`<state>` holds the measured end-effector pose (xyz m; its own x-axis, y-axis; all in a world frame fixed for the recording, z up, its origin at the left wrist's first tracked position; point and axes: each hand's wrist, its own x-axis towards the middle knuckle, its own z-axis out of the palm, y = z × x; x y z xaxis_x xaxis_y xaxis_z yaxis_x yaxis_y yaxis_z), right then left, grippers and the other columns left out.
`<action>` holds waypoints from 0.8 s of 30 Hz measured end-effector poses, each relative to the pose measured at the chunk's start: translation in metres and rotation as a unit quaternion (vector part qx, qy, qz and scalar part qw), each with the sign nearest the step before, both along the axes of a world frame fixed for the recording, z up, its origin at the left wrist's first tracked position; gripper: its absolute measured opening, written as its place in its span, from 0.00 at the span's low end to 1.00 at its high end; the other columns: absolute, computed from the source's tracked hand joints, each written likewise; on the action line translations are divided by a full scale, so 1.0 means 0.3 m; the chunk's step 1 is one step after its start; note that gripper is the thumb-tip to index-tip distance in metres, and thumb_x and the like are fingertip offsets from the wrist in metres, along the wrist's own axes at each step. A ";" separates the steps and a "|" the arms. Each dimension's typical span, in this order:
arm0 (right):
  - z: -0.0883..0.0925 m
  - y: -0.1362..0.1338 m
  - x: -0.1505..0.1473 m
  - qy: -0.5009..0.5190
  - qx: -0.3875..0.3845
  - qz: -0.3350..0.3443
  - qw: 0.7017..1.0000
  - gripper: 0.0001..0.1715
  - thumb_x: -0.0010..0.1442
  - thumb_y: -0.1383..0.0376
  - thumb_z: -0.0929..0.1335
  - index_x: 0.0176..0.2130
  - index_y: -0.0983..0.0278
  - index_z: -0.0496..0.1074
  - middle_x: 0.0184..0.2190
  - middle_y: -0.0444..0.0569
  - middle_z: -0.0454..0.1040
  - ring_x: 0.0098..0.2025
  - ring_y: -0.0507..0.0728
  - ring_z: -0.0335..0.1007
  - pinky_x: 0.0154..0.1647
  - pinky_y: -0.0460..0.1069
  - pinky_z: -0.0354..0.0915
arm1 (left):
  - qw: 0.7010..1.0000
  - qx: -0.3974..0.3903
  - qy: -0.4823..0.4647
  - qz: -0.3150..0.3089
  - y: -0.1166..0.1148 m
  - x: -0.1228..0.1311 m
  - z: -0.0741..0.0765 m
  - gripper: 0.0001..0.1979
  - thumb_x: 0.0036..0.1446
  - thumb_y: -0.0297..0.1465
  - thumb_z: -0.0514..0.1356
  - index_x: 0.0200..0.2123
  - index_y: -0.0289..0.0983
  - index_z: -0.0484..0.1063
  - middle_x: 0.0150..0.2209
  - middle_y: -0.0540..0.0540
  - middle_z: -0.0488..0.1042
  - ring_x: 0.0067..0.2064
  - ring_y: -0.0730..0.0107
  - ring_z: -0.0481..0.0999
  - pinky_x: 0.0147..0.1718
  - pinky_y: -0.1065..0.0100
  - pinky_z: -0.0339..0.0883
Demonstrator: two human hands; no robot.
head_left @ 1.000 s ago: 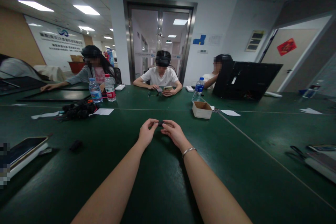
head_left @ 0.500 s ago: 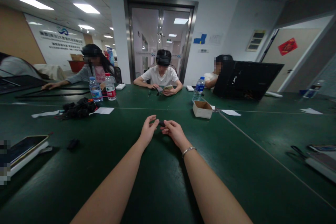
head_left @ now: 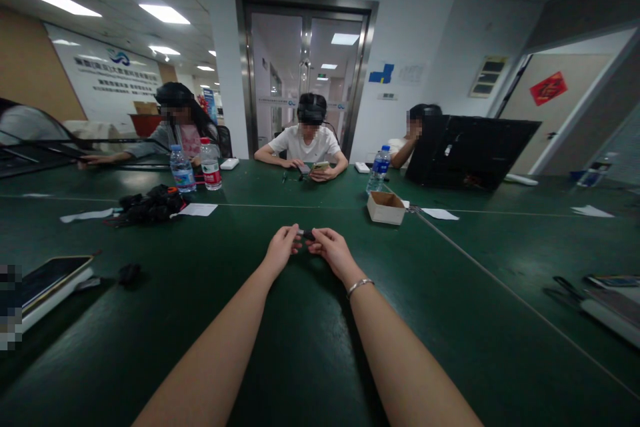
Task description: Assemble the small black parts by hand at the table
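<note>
And here we are at the green surface (head_left: 310, 347), the pale box (head_left: 386, 215) as our marker! Just in front of that box and to its left, two bare hands meet over one small dark piece (head_left: 309, 235). The right hand (head_left: 333, 253) has it at the dark end, fingers drawn narrow in a pinch, a silvery bracelet (head_left: 360, 287) circling the wrist. The left hand (head_left: 281, 250) pinches the lighter end, its fingers narrow too; exactly what the piece is, it's too small to tell!

Look just behind the box: a blue-labelled bottle (head_left: 379, 171) stands upright. Right of the box, a sheet of paper (head_left: 440, 215) lies flat, and beyond it, farther back, rises a big black panel (head_left: 473, 152). Swing well left of the box: a tangled black bundle (head_left: 153, 205) with white paper (head_left: 199, 210) beside it, two more bottles upright behind. Nearer than the box, far left, there's a small black object (head_left: 129, 274), and past that a phone (head_left: 50, 273). Across the surface, behind the box and to its left, a person in a white shirt (head_left: 305, 145) holds a phone of their own!
</note>
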<state>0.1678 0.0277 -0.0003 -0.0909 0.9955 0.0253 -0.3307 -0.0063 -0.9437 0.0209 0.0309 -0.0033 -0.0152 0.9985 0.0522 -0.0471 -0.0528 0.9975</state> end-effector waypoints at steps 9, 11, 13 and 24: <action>-0.002 0.002 -0.001 -0.003 0.006 0.008 1.000 0.21 0.43 0.57 0.75 0.33 0.68 0.70 0.22 0.47 0.75 0.22 0.48 0.70 0.29 0.44 0.68 | 1.000 0.012 -0.025 0.005 0.012 0.000 -0.013 0.19 0.49 0.42 0.60 0.42 0.37 0.67 0.39 0.44 0.71 0.31 0.73 0.71 0.26 0.72 0.62; -0.002 0.002 -0.001 -0.003 0.006 0.006 1.000 0.20 0.43 0.57 0.75 0.32 0.67 0.70 0.21 0.46 0.74 0.22 0.49 0.70 0.28 0.45 0.68 | 1.000 0.001 -0.002 -0.009 0.010 0.000 -0.012 0.19 0.51 0.46 0.56 0.36 0.36 0.68 0.31 0.46 0.70 0.27 0.75 0.69 0.23 0.74 0.58; -0.001 0.002 0.000 0.002 0.007 0.002 1.000 0.19 0.43 0.58 0.75 0.31 0.67 0.70 0.21 0.46 0.74 0.22 0.49 0.71 0.28 0.45 0.68 | 0.999 0.035 0.029 -0.021 0.007 -0.002 -0.013 0.17 0.50 0.43 0.58 0.35 0.36 0.68 0.30 0.47 0.69 0.28 0.75 0.68 0.23 0.75 0.57; -0.006 0.007 -0.002 0.001 0.010 -0.001 1.000 0.19 0.42 0.59 0.75 0.33 0.66 0.70 0.21 0.44 0.74 0.21 0.49 0.70 0.27 0.45 0.69 | 0.994 0.084 0.061 -0.035 -0.002 -0.016 -0.005 0.13 0.50 0.38 0.60 0.37 0.36 0.70 0.35 0.46 0.70 0.32 0.74 0.70 0.31 0.71 0.63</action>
<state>0.1671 0.0298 -0.0020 -0.0897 0.9950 0.0450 -0.3320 0.0127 -0.9432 0.0162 0.0303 -0.0048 0.0709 0.9741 0.2147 0.0642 -0.2192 0.9736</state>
